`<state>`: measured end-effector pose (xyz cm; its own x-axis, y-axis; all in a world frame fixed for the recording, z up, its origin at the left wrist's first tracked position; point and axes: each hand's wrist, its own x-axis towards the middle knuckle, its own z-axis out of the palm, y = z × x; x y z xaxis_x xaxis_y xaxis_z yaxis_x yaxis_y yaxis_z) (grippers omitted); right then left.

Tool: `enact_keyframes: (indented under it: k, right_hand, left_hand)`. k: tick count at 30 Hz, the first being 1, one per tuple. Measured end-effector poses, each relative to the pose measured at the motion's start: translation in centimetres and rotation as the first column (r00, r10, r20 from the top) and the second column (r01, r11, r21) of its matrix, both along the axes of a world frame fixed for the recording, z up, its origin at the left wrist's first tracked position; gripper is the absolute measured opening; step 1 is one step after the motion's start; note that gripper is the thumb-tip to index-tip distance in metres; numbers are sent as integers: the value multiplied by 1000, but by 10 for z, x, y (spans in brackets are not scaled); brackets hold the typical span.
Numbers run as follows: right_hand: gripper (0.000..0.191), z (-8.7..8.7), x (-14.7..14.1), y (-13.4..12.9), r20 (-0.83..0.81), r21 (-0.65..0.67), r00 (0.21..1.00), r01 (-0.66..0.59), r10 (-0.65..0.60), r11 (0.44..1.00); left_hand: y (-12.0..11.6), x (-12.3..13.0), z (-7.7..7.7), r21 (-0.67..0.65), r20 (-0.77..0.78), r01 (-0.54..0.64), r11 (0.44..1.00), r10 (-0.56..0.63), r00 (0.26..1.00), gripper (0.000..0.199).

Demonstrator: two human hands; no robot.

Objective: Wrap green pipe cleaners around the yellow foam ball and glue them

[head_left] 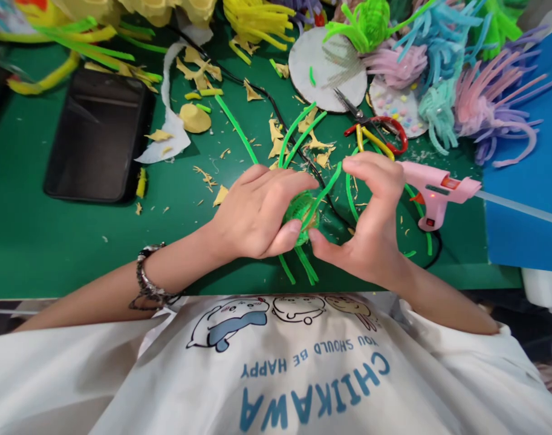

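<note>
My left hand point(262, 211) is closed around a small round craft piece point(303, 211) wound with green pipe cleaner, gripping it between thumb and fingers. Several green pipe cleaner strands point(298, 136) stick out above and below this hand. One green strand point(327, 188) slants up from the piece toward my right index fingertip. With thumb and index finger spread wide apart, my right hand point(370, 223) is open at the piece's right side. Its thumb tip is beside the piece; whether it touches cannot be told.
A pink glue gun point(439, 188) lies right of my right hand. Beyond are red-handled scissors point(384, 124) and a white disc point(325, 69). A black tray point(98, 136) stands left. Colourful pipe cleaner tufts point(448, 48) line the back right. Yellowish scraps point(276, 138) and a black cable point(266, 93) lie across the green table.
</note>
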<state>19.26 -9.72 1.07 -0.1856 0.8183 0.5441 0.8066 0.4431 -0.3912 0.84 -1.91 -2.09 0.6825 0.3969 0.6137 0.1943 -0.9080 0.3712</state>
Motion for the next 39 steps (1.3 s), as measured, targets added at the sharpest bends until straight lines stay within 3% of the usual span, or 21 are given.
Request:
enact_keyframes:
  k: [6,12,17,21,24,27,32,39]
  right_hand:
    - [60,4,-1,-3,71,-61,997,45,-41,997]
    - [53,3,-2,-6,32,-91,999,45,-42,995]
    - [54,2,1,-5,8,-119,1000,26,-25,993]
    - [41,4,8,1,-98,13,994,-43,44,999]
    - [26,7,13,5,-156,92,988,3,11,996]
    - [11,15,19,1,-109,20,994,9,-7,1000]
    - [22,29,35,-22,-54,-221,992,-123,113,967]
    - [20,15,35,-24,-125,-258,984,-158,129,953]
  left_hand:
    - [1,-1,-4,-67,29,34,997,-32,999,38]
    - [-1,3,-2,103,8,-30,994,29,1000,36]
    - [-2,5,-5,60,39,-30,998,27,999,36]
    - [-2,4,-7,-7,27,-25,1000,25,999,37]
    - [-2,3,-10,-105,30,21,994,-18,999,38]
    - [-1,2,-14,-188,77,43,981,-29,997,37]
    - [2,2,-17,-208,144,30,978,0,990,39]
    - [1,1,-17,-289,139,-8,957,50,989,37]
